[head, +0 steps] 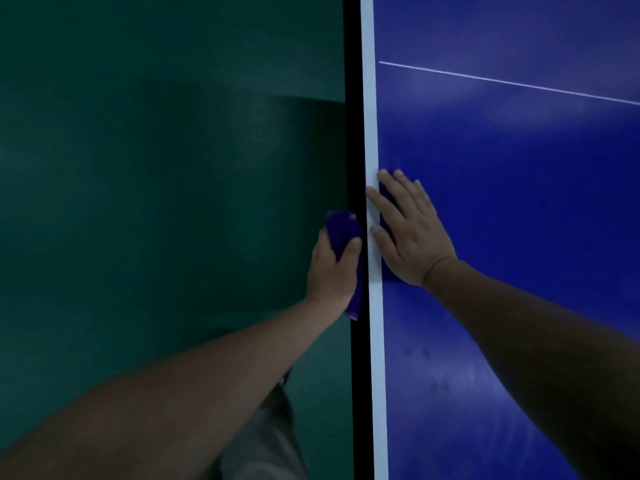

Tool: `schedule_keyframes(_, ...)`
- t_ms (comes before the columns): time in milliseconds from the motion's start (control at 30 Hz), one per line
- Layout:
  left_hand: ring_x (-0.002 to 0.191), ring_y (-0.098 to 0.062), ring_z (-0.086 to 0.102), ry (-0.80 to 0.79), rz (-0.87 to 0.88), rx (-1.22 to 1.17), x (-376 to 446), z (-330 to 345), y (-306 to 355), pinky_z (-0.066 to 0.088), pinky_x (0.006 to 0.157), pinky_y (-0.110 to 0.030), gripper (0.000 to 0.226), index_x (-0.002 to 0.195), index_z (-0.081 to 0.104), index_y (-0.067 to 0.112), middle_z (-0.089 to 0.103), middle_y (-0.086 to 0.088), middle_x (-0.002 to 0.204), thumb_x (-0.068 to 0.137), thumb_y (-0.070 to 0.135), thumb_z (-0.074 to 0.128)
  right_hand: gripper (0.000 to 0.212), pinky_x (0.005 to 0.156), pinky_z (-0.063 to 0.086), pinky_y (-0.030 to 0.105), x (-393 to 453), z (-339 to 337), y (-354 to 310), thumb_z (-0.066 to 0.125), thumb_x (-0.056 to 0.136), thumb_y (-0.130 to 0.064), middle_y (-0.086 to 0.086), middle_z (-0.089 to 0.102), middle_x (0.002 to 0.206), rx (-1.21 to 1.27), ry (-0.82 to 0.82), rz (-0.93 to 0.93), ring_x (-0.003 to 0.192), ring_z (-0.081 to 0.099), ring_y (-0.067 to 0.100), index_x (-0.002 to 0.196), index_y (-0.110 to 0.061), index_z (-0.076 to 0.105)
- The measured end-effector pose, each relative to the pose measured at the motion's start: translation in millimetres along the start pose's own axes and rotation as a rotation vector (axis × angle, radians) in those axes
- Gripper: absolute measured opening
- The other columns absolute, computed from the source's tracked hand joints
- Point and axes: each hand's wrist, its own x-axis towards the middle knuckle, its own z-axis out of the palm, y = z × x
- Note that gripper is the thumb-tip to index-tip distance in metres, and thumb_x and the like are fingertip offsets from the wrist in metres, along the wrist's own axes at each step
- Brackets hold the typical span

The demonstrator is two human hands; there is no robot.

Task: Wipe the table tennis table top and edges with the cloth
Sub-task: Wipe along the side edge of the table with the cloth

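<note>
The left hand (332, 268) grips a purple cloth (341, 230), fingers and thumb curled round it, and holds it against the black side edge (353, 133) of the table (519, 202). The cloth bunches above the fingers and a strip of it hangs down past the wrist, lying along the edge. The thumb sits on the cloth next to the edge.

The right hand (412, 233) lies flat on the blue table top, palm down, fingers straight and slightly spread, holding nothing. Its fingertips (372, 194) reach onto the white border line (372, 150) that runs along the table's side, just across the edge from the left hand. The two hands are near each other, with the border line and the black edge between them.

A thin white line (519, 84) crosses the blue top farther away. Pale smears show on the blue surface near the right forearm. To the left of the table lies a dark green floor (156, 168), with a shadow falling over it. At the bottom, below the left forearm, a leg in light trousers (266, 438) is visible.
</note>
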Motion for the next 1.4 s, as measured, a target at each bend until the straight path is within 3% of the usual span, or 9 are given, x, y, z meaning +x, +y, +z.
schedule_keyframes(100,0.098,-0.02,0.063,0.033,0.012,0.036,46,2,28,0.048,0.087,-0.035,0.044,0.126,0.051,0.032,0.065,0.0,0.113,0.086,0.049,0.052,0.056,0.124,0.012,0.049,-2,0,2,0.031,0.104,-0.038,0.011,0.023,0.163,0.005,-0.004,0.003,0.152,0.016,0.03,0.153,-0.011,0.035)
schedule_keyframes(333,0.102,-0.018,0.063,0.1,0.004,0.005,49,9,34,0.048,0.096,-0.039,0.05,0.129,0.052,0.029,0.066,0.001,0.115,0.084,0.051,0.053,0.056,0.123,0.014,0.052,0,1,4,0.033,0.104,-0.038,0.012,0.023,0.163,0.006,-0.011,-0.011,0.153,0.014,0.029,0.153,-0.011,0.036)
schedule_keyframes(467,0.1,-0.012,0.064,0.021,-0.037,-0.005,36,3,31,0.049,0.093,-0.037,0.024,0.107,0.052,0.052,0.066,0.007,0.111,0.083,0.05,0.054,0.056,0.123,0.014,0.052,-1,2,5,0.035,0.103,-0.038,0.012,0.023,0.163,0.027,-0.012,-0.015,0.153,0.014,0.03,0.152,-0.011,0.036)
schedule_keyframes(633,0.091,-0.013,0.063,-0.01,0.037,0.134,101,-2,88,0.047,0.08,-0.032,0.033,0.118,0.049,0.039,0.065,0.004,0.107,0.087,0.05,0.052,0.055,0.122,0.017,0.053,0,-1,3,0.038,0.102,-0.037,0.014,0.027,0.162,0.043,0.001,-0.013,0.152,0.018,0.031,0.15,-0.01,0.04)
schedule_keyframes(733,0.088,-0.012,0.064,0.015,0.047,0.115,135,4,120,0.048,0.078,-0.032,0.022,0.115,0.047,0.039,0.066,0.006,0.103,0.094,0.044,0.052,0.055,0.122,0.019,0.053,1,-4,0,0.042,0.099,-0.036,0.014,0.031,0.16,0.072,-0.01,0.011,0.15,0.022,0.032,0.147,-0.009,0.045)
schedule_keyframes(900,0.087,-0.011,0.064,0.087,-0.01,0.05,115,9,103,0.047,0.081,-0.033,0.011,0.104,0.048,0.047,0.066,0.007,0.101,0.096,0.041,0.054,0.05,0.114,0.035,0.049,42,-19,23,0.048,0.099,-0.038,0.014,0.052,0.143,0.139,0.066,-0.014,0.134,0.045,0.033,0.136,-0.005,0.056)
schedule_keyframes(1100,0.098,-0.017,0.065,0.073,-0.044,0.027,121,9,107,0.051,0.095,-0.047,0.031,0.12,0.052,0.047,0.068,0.006,0.11,0.089,0.046,0.054,0.066,0.125,0.004,0.048,128,-24,55,0.024,0.102,-0.05,0.009,0.013,0.166,0.037,-0.078,0.133,0.154,0.003,0.028,0.157,-0.013,0.026)
schedule_keyframes(1233,0.098,-0.019,0.064,0.191,-0.008,0.078,188,16,148,0.048,0.098,-0.045,0.031,0.121,0.053,0.03,0.067,0.003,0.107,0.092,0.042,0.054,0.065,0.124,0.006,0.05,125,-18,57,0.028,0.103,-0.049,0.008,0.014,0.166,0.024,-0.052,0.13,0.154,0.004,0.028,0.157,-0.013,0.026)
schedule_keyframes(1400,0.103,-0.011,0.062,0.259,0.066,0.085,150,25,127,0.047,0.097,-0.037,0.035,0.117,0.051,0.045,0.065,0.008,0.115,0.084,0.055,0.05,0.064,0.124,0.008,0.051,128,-16,57,0.032,0.102,-0.049,0.01,0.017,0.165,0.045,-0.029,0.116,0.154,0.006,0.029,0.155,-0.013,0.03)
